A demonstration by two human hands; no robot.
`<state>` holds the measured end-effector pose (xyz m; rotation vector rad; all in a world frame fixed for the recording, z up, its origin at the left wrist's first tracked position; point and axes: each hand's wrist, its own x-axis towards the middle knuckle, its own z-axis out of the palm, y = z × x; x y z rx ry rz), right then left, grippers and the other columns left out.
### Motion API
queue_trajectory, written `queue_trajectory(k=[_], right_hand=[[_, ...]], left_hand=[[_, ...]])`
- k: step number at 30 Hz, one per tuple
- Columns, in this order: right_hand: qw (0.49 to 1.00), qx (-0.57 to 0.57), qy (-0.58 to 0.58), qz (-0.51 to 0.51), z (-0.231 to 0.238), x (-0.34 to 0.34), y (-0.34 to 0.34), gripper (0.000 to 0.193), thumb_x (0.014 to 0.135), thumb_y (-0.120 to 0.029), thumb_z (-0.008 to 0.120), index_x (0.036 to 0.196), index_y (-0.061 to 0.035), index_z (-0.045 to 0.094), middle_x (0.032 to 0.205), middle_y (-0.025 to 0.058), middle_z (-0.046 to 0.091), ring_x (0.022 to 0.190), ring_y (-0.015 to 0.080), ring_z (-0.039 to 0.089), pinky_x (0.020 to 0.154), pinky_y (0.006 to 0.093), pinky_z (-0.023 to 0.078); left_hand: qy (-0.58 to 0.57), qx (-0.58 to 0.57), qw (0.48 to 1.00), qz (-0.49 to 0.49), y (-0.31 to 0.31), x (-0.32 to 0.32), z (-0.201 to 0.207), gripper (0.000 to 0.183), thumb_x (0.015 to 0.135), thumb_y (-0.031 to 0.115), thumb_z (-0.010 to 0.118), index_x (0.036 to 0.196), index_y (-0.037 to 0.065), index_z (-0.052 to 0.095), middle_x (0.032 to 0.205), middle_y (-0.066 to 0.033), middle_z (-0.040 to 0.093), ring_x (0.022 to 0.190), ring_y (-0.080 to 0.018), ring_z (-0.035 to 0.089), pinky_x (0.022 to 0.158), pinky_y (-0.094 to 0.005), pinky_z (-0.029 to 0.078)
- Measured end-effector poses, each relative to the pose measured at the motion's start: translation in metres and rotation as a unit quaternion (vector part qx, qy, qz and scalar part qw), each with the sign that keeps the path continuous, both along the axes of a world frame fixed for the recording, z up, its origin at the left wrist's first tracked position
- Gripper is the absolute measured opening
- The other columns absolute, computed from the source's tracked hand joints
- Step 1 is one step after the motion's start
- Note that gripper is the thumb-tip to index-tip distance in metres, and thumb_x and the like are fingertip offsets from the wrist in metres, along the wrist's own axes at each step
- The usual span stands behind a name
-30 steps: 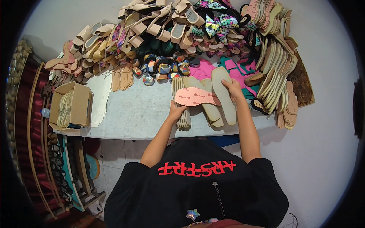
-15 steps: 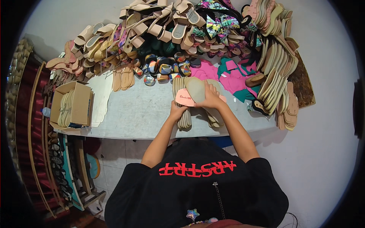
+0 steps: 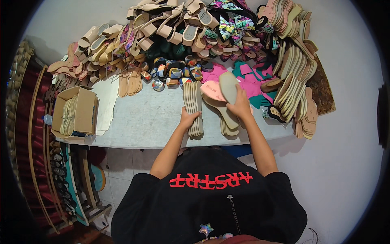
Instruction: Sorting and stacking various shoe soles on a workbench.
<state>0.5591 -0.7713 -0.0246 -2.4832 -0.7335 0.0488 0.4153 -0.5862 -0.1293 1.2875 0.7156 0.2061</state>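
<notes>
On the table's near side stands a stack of beige shoe soles [image 3: 191,99], set on edge. My left hand [image 3: 189,118] is closed round its near part, thumb on top. To the right, my right hand [image 3: 240,106] grips a grey-beige sole [image 3: 228,86], which tilts up and away from me. Beside that sole shows a pink sole-shaped piece [image 3: 212,90] with dark writing on it. Under these lies a second stack of beige soles [image 3: 228,125]. Whether my right hand also holds the pink piece cannot be told.
Heeled sandals [image 3: 190,30] are heaped along the back, with patterned wrapped heels [image 3: 176,73] before them. Pink and green fabric pieces [image 3: 252,85] lie behind my right hand. More soles [image 3: 290,97] lean at the right. A cardboard box [image 3: 87,114] holding soles stands at the left.
My right hand has moved right with the grey-beige sole, away from the left stack. The pink piece has shifted right too, over the second stack. My left hand stays by the left stack.
</notes>
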Motion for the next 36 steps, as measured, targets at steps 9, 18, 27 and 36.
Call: queue_trajectory(k=[9,18,27,36], right_hand=[[0.996,0.054,0.001,-0.076,-0.006,-0.026,0.001,0.093,0.059,-0.017,0.071,0.133,-0.0045,0.015,0.11,0.0277,0.035,0.089,0.046,0.051,0.076,0.0461,0.045],[0.976,-0.199,-0.053,-0.073,-0.013,-0.057,0.039,0.105,0.057,-0.023,0.078,0.138,-0.0067,0.014,0.112,0.0183,0.04,0.082,0.0319,0.055,0.069,0.0389,0.046],[0.977,-0.194,-0.065,-0.061,-0.01,-0.055,0.043,0.11,0.052,-0.021,0.078,0.138,-0.0067,0.011,0.11,0.0208,0.039,0.084,0.0358,0.054,0.069,0.0423,0.046],[0.984,-0.061,0.082,-0.144,0.0,-0.041,-0.002,0.114,0.055,-0.024,0.078,0.136,-0.0032,0.001,0.112,0.0272,0.032,0.094,0.045,0.05,0.078,0.046,0.045]], left_hand=[[0.013,0.003,1.0,-0.001,-0.007,-0.001,0.02,0.063,0.064,0.016,0.073,0.108,-0.002,0.032,0.095,-0.0163,0.054,0.079,-0.0223,0.059,0.067,-0.033,0.051],[0.014,0.011,1.0,0.002,-0.008,0.001,0.019,0.066,0.063,0.017,0.074,0.109,-0.002,0.031,0.094,-0.0164,0.054,0.079,-0.022,0.059,0.068,-0.0324,0.051],[0.009,0.007,1.0,0.003,-0.004,0.002,0.003,0.07,0.063,0.018,0.074,0.113,-0.004,0.03,0.098,-0.0168,0.054,0.085,-0.0221,0.058,0.073,-0.0327,0.049],[0.009,-0.006,1.0,-0.005,-0.004,0.0,0.006,0.07,0.063,0.018,0.073,0.112,-0.003,0.028,0.099,-0.0179,0.052,0.084,-0.0235,0.058,0.072,-0.0334,0.049]])
